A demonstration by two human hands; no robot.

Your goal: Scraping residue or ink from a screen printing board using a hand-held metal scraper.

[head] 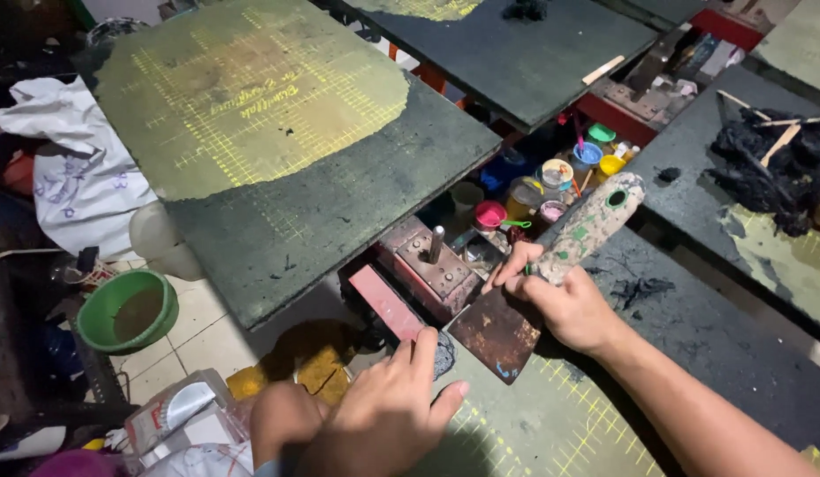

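Observation:
My right hand grips a wide rusty scraper by its paint-stained handle, blade angled down toward the near board's corner. My left hand rests flat on the near printing board, fingers by a dark grey wad of residue at the blade's lower left edge. The near board is dark with yellow grid lines.
A large board with a yellow-green patch lies to the left. Red metal arm and hub sit in the centre, small paint pots beyond. Black residue piles lie on the right board. A green bowl stands on the floor.

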